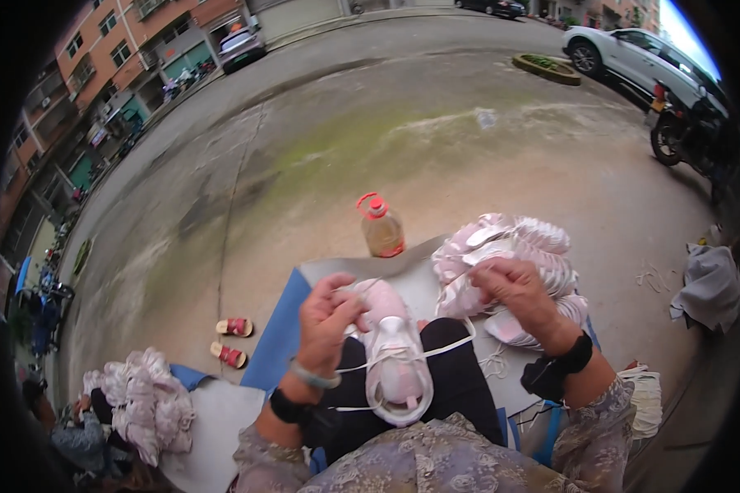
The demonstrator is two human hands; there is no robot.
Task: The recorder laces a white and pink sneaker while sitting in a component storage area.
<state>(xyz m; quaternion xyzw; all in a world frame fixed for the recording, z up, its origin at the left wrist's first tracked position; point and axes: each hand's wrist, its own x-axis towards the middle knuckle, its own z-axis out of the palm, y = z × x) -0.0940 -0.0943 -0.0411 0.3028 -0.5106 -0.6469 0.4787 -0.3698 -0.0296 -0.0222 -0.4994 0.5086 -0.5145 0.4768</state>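
A pale pink and white sneaker [396, 374] rests across my lap, toe pointing away and its opening toward me. White shoelace [448, 349] crosses its upper, with loose lengths running out to both sides. My left hand [330, 320] is raised just left of the shoe, fingers pinched on lace; the pinch itself is partly hidden. On the other side, my right hand [510, 289] is closed in a pinch on the lace that loops up from the shoe. It is held in front of a pile of similar sneakers [510, 242].
A plastic jug with a red cap [384, 232] stands beyond the grey-and-blue sheet [275, 329]. Red sandals [234, 327] lie at left. Another shoe pile [148, 403] is at lower left, near a person. A lace bundle [643, 401] and grey cloth [709, 283] are at right.
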